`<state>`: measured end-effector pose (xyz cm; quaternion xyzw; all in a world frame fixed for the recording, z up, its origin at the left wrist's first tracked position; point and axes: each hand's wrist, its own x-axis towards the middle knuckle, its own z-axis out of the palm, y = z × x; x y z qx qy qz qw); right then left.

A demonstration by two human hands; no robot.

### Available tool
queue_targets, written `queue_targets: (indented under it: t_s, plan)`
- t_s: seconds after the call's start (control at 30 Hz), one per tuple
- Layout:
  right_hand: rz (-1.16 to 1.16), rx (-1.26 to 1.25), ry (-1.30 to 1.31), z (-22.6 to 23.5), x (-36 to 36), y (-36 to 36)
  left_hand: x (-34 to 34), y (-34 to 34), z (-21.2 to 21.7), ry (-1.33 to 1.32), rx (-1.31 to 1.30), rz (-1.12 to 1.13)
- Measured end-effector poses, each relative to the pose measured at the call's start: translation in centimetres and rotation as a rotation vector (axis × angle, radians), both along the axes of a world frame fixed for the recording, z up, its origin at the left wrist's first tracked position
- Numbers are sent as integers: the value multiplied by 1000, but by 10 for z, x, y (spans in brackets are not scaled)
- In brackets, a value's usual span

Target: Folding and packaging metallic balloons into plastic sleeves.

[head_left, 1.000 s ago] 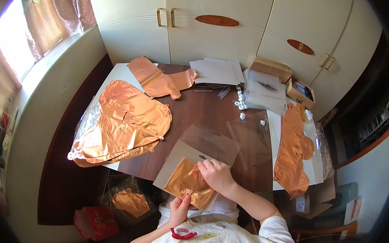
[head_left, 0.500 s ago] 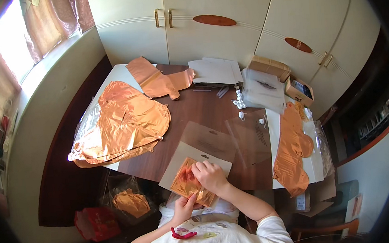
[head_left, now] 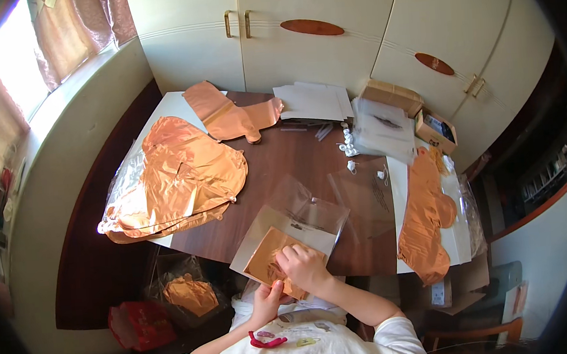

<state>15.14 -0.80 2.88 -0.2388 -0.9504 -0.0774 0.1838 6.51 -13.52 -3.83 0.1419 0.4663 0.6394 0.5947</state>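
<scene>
A folded copper-coloured foil balloon (head_left: pixel 263 258) lies on a white card (head_left: pixel 251 239) at the near edge of the table, tilted toward me. My left hand (head_left: pixel 268 304) grips the near edge of the folded foil, thumb on top. My right hand (head_left: pixel 302 268) rests on the foil's right side, its fingers curled and pressed to the surface. What its fingertips pinch, if anything, is hidden. A clear plastic bag (head_left: pixel 313 204) spreads from the far side of the card, crumpled and shiny.
Large copper foil balloons lie to the left (head_left: pixel 191 173), far left (head_left: pixel 223 115) and right (head_left: pixel 424 220). White cards (head_left: pixel 314 102), clear bags (head_left: pixel 382 130), white string bundles (head_left: pixel 347 143) and a small open box (head_left: pixel 437 131) stand at the back. A red bag (head_left: pixel 139 326) sits below left.
The clear bag's far end has lifted and crumpled over the table. The foil now looks flatter and smoother, and my right hand has shifted slightly nearer to me.
</scene>
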Motion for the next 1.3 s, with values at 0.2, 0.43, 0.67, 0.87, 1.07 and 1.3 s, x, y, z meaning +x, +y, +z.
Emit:
queue_targets:
  t_s: [0.2, 0.43, 0.67, 0.87, 1.07, 1.3]
  plan:
    - [-46, -72, 15, 1, 12, 1, -18, -14, 14, 8, -74, -104]
    - [-183, -22, -42, -5, 18, -2, -15, -6, 7, -64, -108, -92]
    - [-161, -183, -99, 0, 20, 3, -11, -3, 6, 37, -24, -26]
    - [-33, -99, 119, -9, 4, 22, -6, -7, -7, 67, 5, -65]
    - [-83, -42, 45, -9, 7, 10, -5, -8, -3, 35, 21, -10]
    - [-12, 12, 19, -3, 7, 2, -3, -2, 2, 46, 23, -5]
